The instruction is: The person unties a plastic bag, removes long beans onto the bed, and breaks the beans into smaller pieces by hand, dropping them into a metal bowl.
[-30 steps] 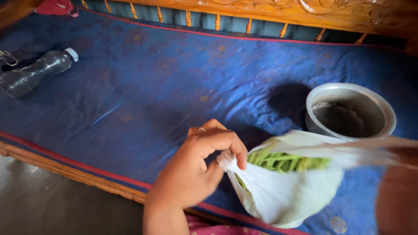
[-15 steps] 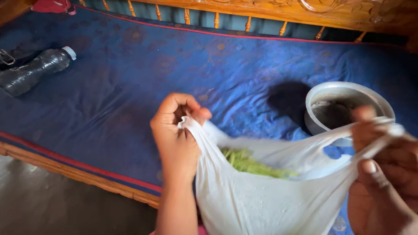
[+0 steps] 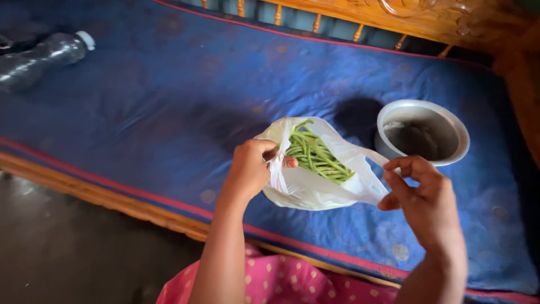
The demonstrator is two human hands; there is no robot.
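A white plastic bag lies open on the blue mattress, with long green beans showing inside. My left hand pinches the bag's left edge. My right hand grips the bag's right handle and holds it taut. Just beyond the bag, to its right, stands a round metal pot with a dark inside.
A dark plastic bottle with a white cap lies at the far left of the mattress. A carved wooden rail runs along the back. The wooden bed edge borders a dark floor. Pink dotted cloth covers my lap.
Both hands have lowered the bag onto the mattress and spread its mouth. The view has shifted, so pot and bottle sit further left and up.
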